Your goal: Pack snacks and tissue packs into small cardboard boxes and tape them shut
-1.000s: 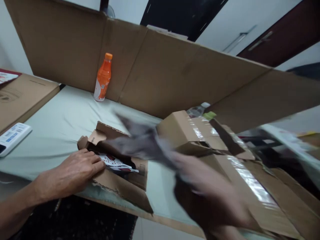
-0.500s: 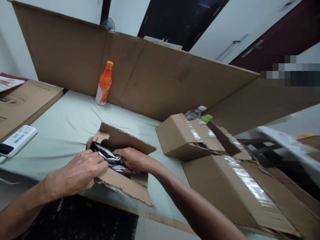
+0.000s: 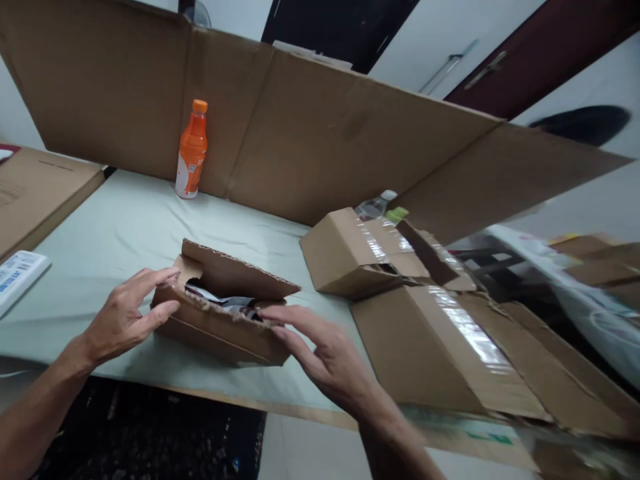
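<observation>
A small torn cardboard box [image 3: 220, 327] lies on the pale cloth-covered table [image 3: 125, 233], its flaps partly folded over printed packets [image 3: 223, 303] inside. My left hand [image 3: 125, 313] is at the box's left end, fingers spread, thumb and fingertips touching the front flap. My right hand [image 3: 320, 350] is at the box's right end, fingers stretched out along the front flap's edge. Neither hand holds anything.
A tall cardboard screen [image 3: 325, 140] stands along the back of the table with an orange bottle [image 3: 191, 152] in front of it. Taped, opened boxes [image 3: 370, 257] and flattened cardboard [image 3: 450, 353] lie to the right. A white device [image 3: 17, 277] and another carton [image 3: 35, 197] are at left.
My right hand came in with a grey packet, pushed it into the box, then withdrew. Both hands have lifted the front flap up, so the box is now nearly closed.
</observation>
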A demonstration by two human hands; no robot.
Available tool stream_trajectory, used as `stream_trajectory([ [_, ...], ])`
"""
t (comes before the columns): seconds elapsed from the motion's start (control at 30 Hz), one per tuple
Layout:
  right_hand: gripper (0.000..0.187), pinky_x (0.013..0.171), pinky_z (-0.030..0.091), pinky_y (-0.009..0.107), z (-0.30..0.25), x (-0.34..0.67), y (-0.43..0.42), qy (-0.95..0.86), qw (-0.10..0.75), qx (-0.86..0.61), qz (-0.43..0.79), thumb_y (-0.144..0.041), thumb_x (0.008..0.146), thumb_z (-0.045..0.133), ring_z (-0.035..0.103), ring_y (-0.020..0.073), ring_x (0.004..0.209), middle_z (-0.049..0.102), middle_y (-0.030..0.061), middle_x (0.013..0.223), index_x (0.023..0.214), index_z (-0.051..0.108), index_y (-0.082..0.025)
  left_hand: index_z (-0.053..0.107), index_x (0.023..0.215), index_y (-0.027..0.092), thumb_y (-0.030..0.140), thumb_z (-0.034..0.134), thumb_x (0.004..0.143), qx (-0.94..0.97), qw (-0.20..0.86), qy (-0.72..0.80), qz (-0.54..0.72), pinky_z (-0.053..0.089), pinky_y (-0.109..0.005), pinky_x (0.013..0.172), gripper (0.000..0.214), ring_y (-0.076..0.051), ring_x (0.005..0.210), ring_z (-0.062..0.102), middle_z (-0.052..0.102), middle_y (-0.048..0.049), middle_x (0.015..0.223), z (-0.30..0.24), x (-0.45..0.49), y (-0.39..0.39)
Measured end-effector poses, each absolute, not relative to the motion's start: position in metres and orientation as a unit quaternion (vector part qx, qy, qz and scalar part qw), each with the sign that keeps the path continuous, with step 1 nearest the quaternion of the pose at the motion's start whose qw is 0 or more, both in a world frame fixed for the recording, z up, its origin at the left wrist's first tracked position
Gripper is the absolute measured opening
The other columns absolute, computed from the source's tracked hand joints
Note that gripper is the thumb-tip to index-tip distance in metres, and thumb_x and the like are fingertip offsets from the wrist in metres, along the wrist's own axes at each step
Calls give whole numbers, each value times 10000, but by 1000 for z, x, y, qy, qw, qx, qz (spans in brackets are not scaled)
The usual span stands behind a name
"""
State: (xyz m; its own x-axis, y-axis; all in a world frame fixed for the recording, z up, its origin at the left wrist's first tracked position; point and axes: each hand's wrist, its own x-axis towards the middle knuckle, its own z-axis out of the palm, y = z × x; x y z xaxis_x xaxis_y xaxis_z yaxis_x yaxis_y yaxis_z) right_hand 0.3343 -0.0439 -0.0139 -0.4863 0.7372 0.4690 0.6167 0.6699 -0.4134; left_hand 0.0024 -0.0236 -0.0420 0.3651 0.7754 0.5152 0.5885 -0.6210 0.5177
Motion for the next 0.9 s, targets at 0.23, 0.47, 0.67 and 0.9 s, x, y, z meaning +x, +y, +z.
stream_trajectory([
  [0.23, 514, 1034, 519, 550, -35, 328, -21, -827, 287, -476, -83, -394, 1011, 590, 586, 371, 1355, 601, 205, 1496, 1482, 555, -192, 586, 1378, 145, 268, 560, 1029, 801, 23, 470, 371, 571, -464, 1068, 371, -280, 1254, 638, 608, -166, 1362, -43, 20, -13],
  [0.47, 546, 1092, 477, 588, -52, 345, -32, -904, 190, -382, 26, -499, 997, 611, 552, 372, 1391, 632, 170, 1479, 1464, 609, -216, 593, 1417, 181, 179, 405, 1050, 854, 74, 408, 314, 440, -581, 1215, 413, -312, 1483, 469, 594, -151, 1496, -54, 14, -4],
  [0.67, 947, 1197, 375, 680, -73, 348, -30, -905, 182, -381, 46, -624, 869, 734, 199, 435, 1605, 349, 226, 1691, 1632, 392, -179, 353, 1625, 300, 364, 542, 1051, 901, 135, 354, 211, 387, -605, 1237, 607, -354, 1596, 290, 358, -92, 1708, -44, -15, -5],
  [0.9, 860, 1279, 303, 605, -77, 356, -13, -902, 231, -359, 67, -494, 919, 688, 233, 337, 1613, 443, 182, 1652, 1641, 361, -161, 210, 1679, 365, 329, 524, 1027, 928, 59, 296, 219, 395, -593, 1231, 724, -386, 1586, 302, 314, -54, 1730, -52, -15, 26],
])
